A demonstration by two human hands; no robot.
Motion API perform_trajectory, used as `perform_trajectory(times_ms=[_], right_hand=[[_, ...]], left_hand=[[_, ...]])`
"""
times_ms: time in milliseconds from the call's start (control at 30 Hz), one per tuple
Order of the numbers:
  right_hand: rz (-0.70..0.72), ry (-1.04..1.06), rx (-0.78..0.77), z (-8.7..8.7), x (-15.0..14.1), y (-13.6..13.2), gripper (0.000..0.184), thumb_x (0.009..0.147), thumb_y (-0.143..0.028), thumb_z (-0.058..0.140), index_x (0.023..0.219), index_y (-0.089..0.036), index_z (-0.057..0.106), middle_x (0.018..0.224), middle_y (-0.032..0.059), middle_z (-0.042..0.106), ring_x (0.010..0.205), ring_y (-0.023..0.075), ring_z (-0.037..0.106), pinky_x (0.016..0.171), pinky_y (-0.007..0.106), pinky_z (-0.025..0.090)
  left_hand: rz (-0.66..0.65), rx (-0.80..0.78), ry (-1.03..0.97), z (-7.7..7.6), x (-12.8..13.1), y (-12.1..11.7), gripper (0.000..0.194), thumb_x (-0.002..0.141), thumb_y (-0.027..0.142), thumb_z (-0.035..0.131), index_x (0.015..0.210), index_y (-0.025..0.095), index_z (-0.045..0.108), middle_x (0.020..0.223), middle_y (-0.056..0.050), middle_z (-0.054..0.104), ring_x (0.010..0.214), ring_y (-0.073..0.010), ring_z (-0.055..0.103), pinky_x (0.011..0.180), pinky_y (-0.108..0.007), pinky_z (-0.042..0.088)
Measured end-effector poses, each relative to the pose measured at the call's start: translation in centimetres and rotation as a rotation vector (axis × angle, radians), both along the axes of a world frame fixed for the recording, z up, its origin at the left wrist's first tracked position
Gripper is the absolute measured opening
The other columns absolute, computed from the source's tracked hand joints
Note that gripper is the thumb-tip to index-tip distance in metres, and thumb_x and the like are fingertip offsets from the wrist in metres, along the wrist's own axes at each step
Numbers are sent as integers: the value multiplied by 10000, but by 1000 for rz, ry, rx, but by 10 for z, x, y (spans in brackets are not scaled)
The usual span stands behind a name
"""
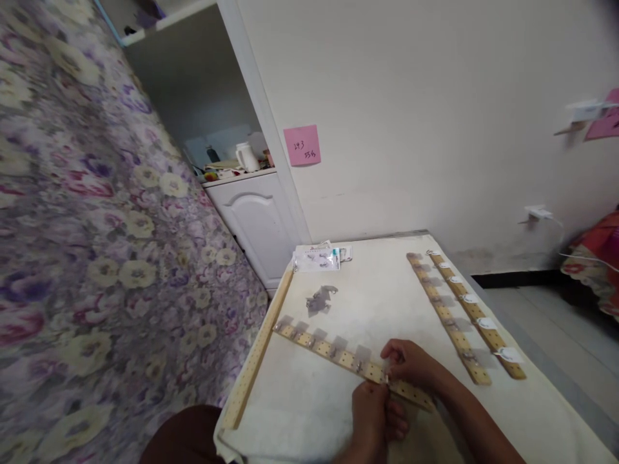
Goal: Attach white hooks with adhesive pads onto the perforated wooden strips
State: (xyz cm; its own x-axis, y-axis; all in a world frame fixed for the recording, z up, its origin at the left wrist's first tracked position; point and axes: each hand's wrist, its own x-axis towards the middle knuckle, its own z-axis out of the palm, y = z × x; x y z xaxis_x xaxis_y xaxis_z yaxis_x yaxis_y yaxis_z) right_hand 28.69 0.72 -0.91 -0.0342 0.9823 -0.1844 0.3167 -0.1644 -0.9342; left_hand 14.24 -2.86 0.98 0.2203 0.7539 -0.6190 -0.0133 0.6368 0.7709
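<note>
A narrow wooden strip with holes (322,348) lies slantwise on the cloth-covered table. Several small hooks with clear, squarish backings sit along it. My left hand (371,409) is closed at the strip's near edge, thumb against it and fingers curled below. Just across the strip, my right hand (411,364) has its fingers bent in a pinch beside a small shiny metal piece (387,379). Whatever lies between those fingertips is too small to make out. A little pile of loose clear-backed hooks (320,299) rests farther back on the table.
At the right lie a wooden strip with clear-backed hooks (445,316) and another with white hooks (469,299). A bare holed strip (258,354) runs along the left table edge. Packets of hooks (316,259) are at the back. A flowered curtain (120,258) hangs left.
</note>
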Motion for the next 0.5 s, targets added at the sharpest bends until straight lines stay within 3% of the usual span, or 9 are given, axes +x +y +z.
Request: perform_trajectory(times_ms=[333,500], right_hand=[[27,28,13,6,2,-5,261,549,-141,651,804,-156,597,623,-60,534,578,86,480,540,209,355],[1,80,-4,9,10,-10,259,667,-345,633,865,-184,594,692,-37,566,521,81,487,483,212,364]], left_hand=[[-42,1,-17,3,-4,0,165,753,343,479,779,180,481,454,20,566,296,-83,475,314,-166,281],[-259,59,-20,5,-22,1,251,662,424,539,741,212,429,410,19,559,285,-110,471,308,-178,263]])
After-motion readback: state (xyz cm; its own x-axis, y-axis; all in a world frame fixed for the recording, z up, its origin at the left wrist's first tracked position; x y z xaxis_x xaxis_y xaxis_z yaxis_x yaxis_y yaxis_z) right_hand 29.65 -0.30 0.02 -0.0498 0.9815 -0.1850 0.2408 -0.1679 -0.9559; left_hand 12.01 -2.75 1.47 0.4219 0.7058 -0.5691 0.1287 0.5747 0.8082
